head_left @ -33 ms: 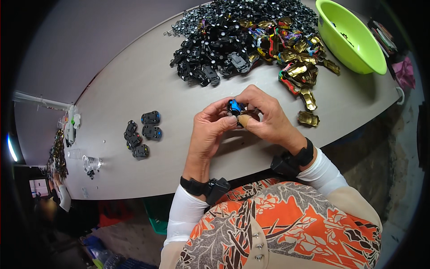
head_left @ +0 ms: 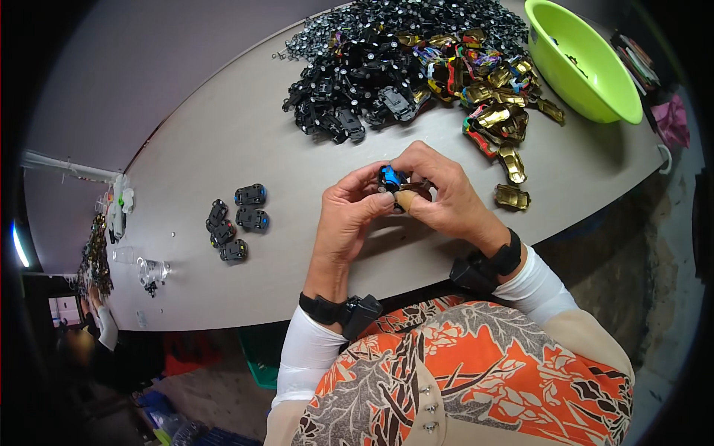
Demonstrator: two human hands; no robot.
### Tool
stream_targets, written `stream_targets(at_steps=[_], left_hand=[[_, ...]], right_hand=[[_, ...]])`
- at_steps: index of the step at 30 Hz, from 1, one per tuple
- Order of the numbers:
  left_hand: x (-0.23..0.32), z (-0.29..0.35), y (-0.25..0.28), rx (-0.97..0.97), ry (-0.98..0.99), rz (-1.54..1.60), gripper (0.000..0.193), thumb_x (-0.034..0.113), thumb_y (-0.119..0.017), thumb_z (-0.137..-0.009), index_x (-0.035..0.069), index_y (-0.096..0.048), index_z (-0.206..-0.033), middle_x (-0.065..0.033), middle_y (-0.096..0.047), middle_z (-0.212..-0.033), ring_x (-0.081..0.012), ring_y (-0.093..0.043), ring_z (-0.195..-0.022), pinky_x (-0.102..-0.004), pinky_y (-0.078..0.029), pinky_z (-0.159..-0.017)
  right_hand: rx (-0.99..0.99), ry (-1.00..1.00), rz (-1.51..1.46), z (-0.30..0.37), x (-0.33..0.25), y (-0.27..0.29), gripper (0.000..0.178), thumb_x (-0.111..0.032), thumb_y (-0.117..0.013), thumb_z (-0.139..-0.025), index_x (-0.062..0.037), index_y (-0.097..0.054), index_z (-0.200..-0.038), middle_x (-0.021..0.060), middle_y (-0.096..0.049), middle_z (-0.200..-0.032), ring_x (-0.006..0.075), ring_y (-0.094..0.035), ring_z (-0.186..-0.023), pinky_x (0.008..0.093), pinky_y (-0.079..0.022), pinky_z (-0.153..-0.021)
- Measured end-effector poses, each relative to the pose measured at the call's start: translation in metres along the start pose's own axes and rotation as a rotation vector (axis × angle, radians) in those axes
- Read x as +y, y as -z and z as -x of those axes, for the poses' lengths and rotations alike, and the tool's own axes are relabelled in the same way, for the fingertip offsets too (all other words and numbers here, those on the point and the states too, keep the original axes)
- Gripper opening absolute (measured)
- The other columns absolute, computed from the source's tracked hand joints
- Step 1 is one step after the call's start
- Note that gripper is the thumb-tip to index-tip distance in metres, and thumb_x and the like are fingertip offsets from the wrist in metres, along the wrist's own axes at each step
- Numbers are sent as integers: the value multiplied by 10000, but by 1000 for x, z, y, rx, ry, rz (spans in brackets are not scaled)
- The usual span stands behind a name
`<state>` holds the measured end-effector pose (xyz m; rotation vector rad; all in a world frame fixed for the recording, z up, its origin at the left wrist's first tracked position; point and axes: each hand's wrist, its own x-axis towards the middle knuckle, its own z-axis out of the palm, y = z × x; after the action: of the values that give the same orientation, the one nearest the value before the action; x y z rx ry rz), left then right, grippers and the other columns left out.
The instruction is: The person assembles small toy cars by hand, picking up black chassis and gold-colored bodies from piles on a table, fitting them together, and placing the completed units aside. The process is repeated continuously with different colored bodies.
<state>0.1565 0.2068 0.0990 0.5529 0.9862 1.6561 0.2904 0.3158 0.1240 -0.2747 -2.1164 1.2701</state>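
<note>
Your left hand (head_left: 348, 207) and your right hand (head_left: 446, 186) meet above the table (head_left: 416, 256), fingers and thumbs drawn in close around a small blue-and-black toy car (head_left: 390, 177). You have it pinched between the two of them, in front of your body and on the near side of the big heap. Your fingers cover much of it, so I can't fairly say whether its parts are fully joined. A tan wrap (head_left: 406, 199) sits on your right thumb. To the left of your hands, well apart from them, a group of five black toy cars (head_left: 251, 219) lies with dark undersides up. Beyond your hands spreads the heap of black car bases (head_left: 327, 104), with small silvery parts (head_left: 296, 48) along its far left edge. Shiny gold car shells (head_left: 512, 165) trail from the heap's right side toward you, and one lone gold shell (head_left: 512, 197) lies nearest your right hand. A lime-green bowl (head_left: 606, 93) stands at the far right, and a clear cup (head_left: 153, 270) far to your left.
</note>
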Motion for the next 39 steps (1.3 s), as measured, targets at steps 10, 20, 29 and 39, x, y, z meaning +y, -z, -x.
stream_targets(at_steps=[10,20,29,39], left_hand=[[4,1,-6,27,15,33,472,-16,-676,-738,-33,-527,-1185,-124,-612,-1026,-190,-626,-876,-307,-570,-724],[1,0,-4,11,-24,-36,423,-49,-674,-726,-26,-576,-1137,-102,-621,-1016,-142,-617,-839,-241,-547,-666],[-1,3,-6,-17,-176,-297,392,-5,-631,-795,-5,-562,-1181,-45,-610,-959,-104,-575,-834,-214,-499,-677],[-2,5,-12,-34,-169,-444,395,51,-568,-864,2,-504,-1251,-46,-609,-944,-98,-572,-846,-214,-462,-766]], right_hand=[[-22,-100,-124,4,5,6,203,-30,-598,-735,-21,-549,-931,24,-497,-794,72,-478,-617,217,-399,-532],[-58,-91,-101,2,4,4,209,-49,-606,-728,-21,-552,-927,20,-473,-769,71,-447,-610,215,-379,-538],[-69,-63,-103,2,6,5,220,-28,-623,-744,-13,-569,-957,43,-513,-802,98,-486,-648,230,-410,-580],[37,-80,-142,4,13,4,162,-29,-656,-764,8,-598,-912,24,-550,-820,85,-528,-696,221,-434,-625]])
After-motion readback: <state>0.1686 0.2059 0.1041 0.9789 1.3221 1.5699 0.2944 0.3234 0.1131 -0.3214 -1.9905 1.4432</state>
